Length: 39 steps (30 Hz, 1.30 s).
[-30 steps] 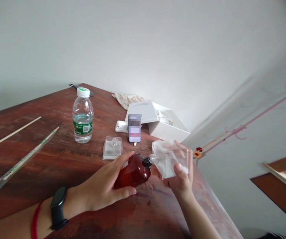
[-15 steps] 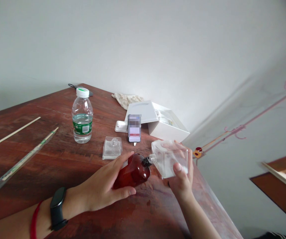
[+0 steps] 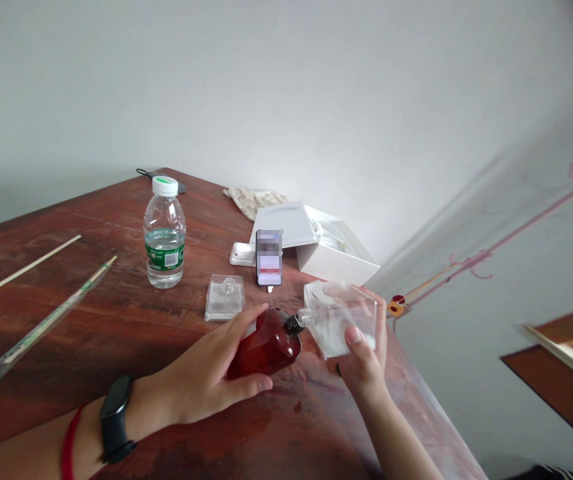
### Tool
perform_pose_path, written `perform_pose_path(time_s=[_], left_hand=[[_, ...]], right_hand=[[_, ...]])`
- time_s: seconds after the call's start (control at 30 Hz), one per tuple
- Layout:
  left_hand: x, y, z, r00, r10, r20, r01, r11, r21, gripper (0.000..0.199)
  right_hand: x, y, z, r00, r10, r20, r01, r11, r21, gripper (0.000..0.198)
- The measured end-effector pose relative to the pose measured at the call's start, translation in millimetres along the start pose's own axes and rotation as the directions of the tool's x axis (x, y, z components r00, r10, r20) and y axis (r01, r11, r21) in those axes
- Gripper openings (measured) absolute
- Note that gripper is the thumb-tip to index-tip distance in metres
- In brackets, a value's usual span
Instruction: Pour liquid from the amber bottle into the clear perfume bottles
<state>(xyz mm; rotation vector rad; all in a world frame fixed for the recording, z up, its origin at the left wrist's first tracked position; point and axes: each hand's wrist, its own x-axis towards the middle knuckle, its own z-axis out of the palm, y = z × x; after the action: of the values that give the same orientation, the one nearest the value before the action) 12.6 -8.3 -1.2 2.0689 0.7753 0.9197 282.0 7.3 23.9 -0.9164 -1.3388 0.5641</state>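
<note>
My left hand [image 3: 216, 373] is closed around a dark red glass bottle [image 3: 266, 343], tilted to the right. A black piece [image 3: 293, 325] sits at the meeting point of the two necks; whether it belongs to the red bottle or is a funnel I cannot tell. My right hand [image 3: 364, 360] grips a clear square glass bottle [image 3: 339, 320] on its side, neck pointing left against the black piece. Some clear liquid shows inside it. Just beyond my left hand lies a clear square glass block [image 3: 224, 297] with a round knob on top.
A half-full water bottle [image 3: 164, 233] stands at the left, near a bare stick [image 3: 24, 270] and sticks in a plastic sleeve [image 3: 41, 327]. Behind are a phone [image 3: 269, 259], a white open box [image 3: 339, 263] and a cloth [image 3: 251, 200]. Pink hooks [image 3: 471, 260] hang along the right wall.
Almost nothing differs. My right hand's fingers and thumb have shifted very slightly on the clear bottle; both bottles keep their places.
</note>
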Motion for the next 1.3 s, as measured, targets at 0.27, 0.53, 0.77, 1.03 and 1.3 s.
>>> perform_pose_path(time_s=[0.27,0.53,0.77,1.03,1.3], left_hand=[[-0.1,0.3,1.0,1.000,0.008,-0.009,-0.009,1.000,-0.019,0.084],[0.2,1.8,0.6,1.000,0.002,-0.001,-0.002,1.000,-0.012,0.083],[0.3,0.6,1.5,1.000,0.004,-0.010,-0.004,1.000,-0.011,0.083],[-0.4,-0.5,1.9,1.000,0.009,-0.002,-0.009,1.000,0.007,0.083],[0.8,-0.2,1.6,1.000,0.007,0.002,-0.007,1.000,0.001,0.083]], right_hand=[[-1.0,3.9,-1.3,0.999,0.006,-0.036,-0.005,1.000,0.028,0.058],[1.8,-7.8,7.6,0.999,-0.029,-0.017,0.030,0.998,0.060,0.047],[1.4,-3.6,2.4,0.999,-0.020,-0.048,0.021,1.000,0.015,0.054],[0.7,-6.3,5.3,0.999,-0.017,-0.036,0.019,0.999,0.047,0.053],[1.2,-6.7,7.2,0.999,-0.026,-0.037,0.028,0.998,0.055,0.057]])
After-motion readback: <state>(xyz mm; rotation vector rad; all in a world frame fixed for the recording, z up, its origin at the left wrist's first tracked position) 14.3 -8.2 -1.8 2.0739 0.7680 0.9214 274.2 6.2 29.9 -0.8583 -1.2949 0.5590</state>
